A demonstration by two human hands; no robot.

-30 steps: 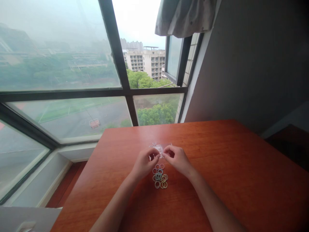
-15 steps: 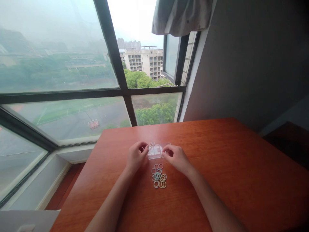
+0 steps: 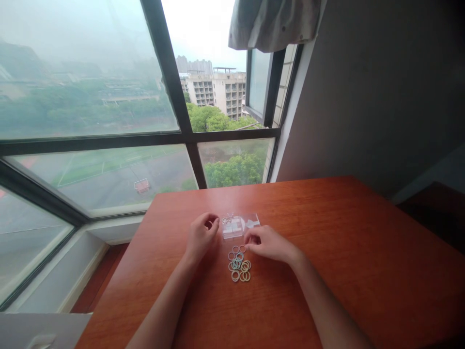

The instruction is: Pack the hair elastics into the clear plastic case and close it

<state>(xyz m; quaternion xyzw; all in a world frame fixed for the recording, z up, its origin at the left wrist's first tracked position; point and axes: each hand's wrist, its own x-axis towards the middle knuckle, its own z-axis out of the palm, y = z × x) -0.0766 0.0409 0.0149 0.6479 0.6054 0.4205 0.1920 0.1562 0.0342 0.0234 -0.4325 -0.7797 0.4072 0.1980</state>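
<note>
A small clear plastic box (image 3: 232, 233) lies on the table with its transparent lid (image 3: 252, 220) folded out to the right. A few pale rings (image 3: 227, 220) show in its far left part. Just left of the box is my left hand (image 3: 202, 236), thumb and fingertips pressed together; whether anything is between them is too small to see. My right hand (image 3: 271, 242) is closed in a pinch in front of the lid, its fingertips close to the nearest loose ring (image 3: 242, 249). Several pastel rings, perhaps hair ties (image 3: 236, 264), lie in a loose cluster between my forearms.
The reddish-brown wooden table (image 3: 327, 252) spreads out around my arms. Beyond its far edge are dark-framed windows (image 3: 189, 138), one pane standing open, with a curtain (image 3: 274, 24) above. A grey wall (image 3: 366, 97) rises at the right.
My right hand has come from the box's right side toward me, near the rings, uncovering the lid. My left hand has drawn slightly left, away from the box.
</note>
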